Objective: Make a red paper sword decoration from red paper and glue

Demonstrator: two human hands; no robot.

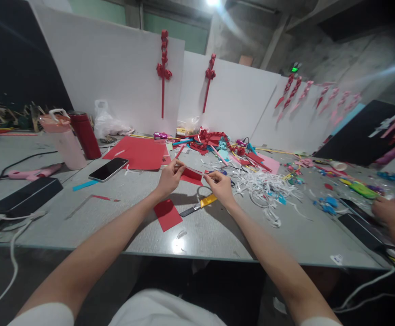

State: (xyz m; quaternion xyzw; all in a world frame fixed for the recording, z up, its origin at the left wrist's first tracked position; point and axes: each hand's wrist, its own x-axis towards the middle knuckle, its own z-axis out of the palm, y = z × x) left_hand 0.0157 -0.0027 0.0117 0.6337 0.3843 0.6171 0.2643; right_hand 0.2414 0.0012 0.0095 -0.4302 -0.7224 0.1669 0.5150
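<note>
A small piece of red paper [193, 174] is stretched between my two hands above the table. My left hand [171, 176] pinches its left end, and my right hand [219, 184] pinches the right end. Just below lies a yellow-handled utility knife [207, 200], its dark part pointing left. Beside the knife a red paper rectangle [168, 215] rests flat on the table. Another bit of red paper shows under the held piece, partly hidden by it.
White paper strips [265, 185] are heaped to the right. A large red sheet [138, 153], a phone [109, 169], two bottles [85, 135] and a pink glue gun [36, 172] stand or lie left. Red paper chains [164, 72] hang on white boards. Another person's hand [392, 217] is far right.
</note>
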